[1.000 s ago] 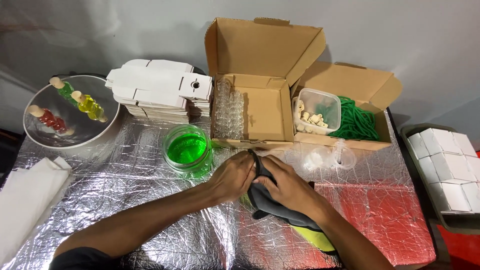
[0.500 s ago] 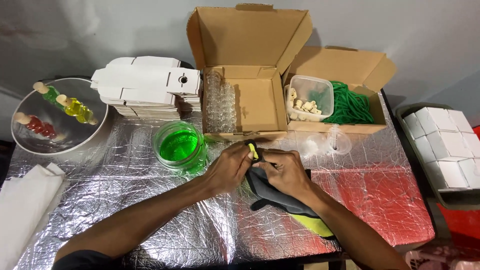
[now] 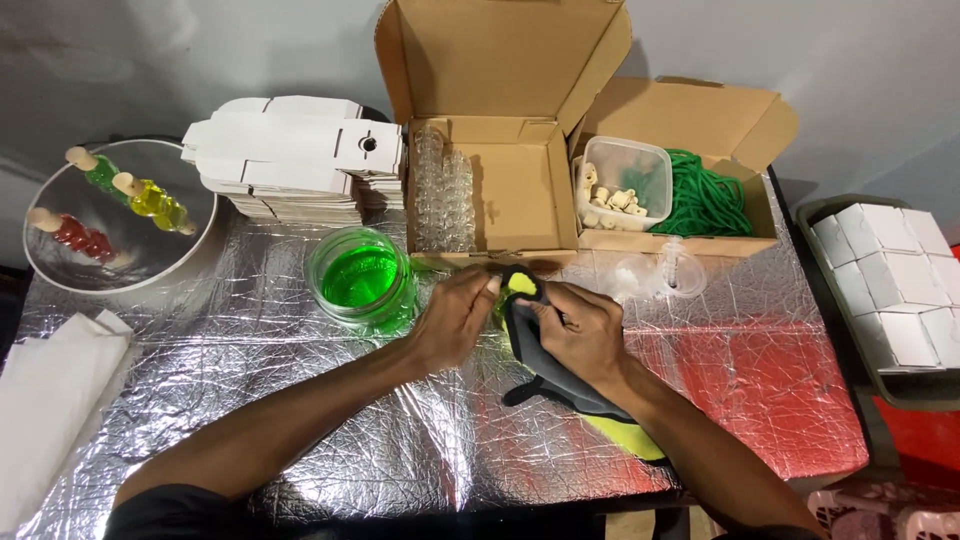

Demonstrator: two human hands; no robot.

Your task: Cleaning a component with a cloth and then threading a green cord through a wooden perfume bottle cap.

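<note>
Foil-covered table [image 3: 250, 380]: L hand [image 3: 455, 320] & R hand [image 3: 580, 335] both pinch grey-yellow cloth [image 3: 545, 375], prob. wrapping something.

We've got both forearms coming in from the lower edge, converging mid-frame. Our left hand [image 3: 455, 322] lies palm-down, fingers curled fwd, tips pinched. Our right hand [image 3: 580, 335] sits just beside it, knuckles up, fingers bent in a closed grip.

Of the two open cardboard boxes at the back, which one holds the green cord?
The right cardboard box, smaller and lower, holds green cord beside a clear plastic tub. The taller left box holds clear vials.
</note>
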